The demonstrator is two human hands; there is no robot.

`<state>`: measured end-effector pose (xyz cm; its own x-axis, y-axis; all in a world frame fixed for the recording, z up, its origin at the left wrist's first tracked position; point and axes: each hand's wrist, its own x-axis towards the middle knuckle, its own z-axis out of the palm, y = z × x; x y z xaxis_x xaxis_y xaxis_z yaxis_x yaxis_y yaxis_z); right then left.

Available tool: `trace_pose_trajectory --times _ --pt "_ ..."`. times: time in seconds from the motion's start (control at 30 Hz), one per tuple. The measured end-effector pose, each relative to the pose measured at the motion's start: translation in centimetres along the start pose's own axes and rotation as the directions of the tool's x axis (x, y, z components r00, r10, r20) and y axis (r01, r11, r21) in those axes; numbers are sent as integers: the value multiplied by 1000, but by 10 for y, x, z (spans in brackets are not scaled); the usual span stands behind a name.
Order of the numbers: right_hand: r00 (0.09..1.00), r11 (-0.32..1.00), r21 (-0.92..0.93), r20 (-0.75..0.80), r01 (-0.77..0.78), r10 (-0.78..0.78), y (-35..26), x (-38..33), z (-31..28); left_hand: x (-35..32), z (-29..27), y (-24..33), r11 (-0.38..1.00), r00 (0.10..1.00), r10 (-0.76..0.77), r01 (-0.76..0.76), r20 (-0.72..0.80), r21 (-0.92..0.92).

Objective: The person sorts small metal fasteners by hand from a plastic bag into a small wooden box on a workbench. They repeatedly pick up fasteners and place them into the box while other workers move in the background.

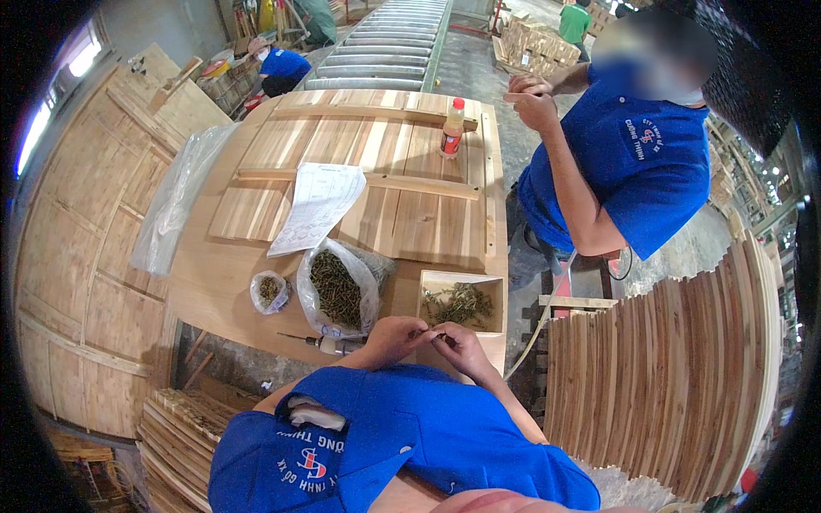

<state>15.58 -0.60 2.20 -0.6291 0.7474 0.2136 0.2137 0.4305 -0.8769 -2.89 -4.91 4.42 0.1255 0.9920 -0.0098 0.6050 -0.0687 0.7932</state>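
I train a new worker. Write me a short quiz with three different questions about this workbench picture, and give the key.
1. True or false: the orange-capped bottle lies on its side.
2. What fills the open plastic bag? A) wood chips B) dark screws C) sand
3. Fill in: the left hand and right hand meet just below the small wooden ____ of screws.

Key: 1 false, it stands upright; 2 B; 3 box.
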Motion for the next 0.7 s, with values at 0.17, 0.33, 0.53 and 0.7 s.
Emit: trace_pose_trajectory --times 0.17,0.33,0.53,0.7 --pt "998 998 18 21 -62 62 -4 1 -1 0 2 -4 1000 1000 5 -5 -25 -6" --pt "961 967 -44 108 -252 256 -11 1 -7 0 3 -5 1000 1000 0 0 -31 3" --pt "995 997 0 56 -83 83 0 -1 -5 1 2 -4 1000 1000 5 -4 19 -27" --pt "990 990 21 36 -136 135 0 -1 -6 7 1 -6 995 997 64 -66 30 79"
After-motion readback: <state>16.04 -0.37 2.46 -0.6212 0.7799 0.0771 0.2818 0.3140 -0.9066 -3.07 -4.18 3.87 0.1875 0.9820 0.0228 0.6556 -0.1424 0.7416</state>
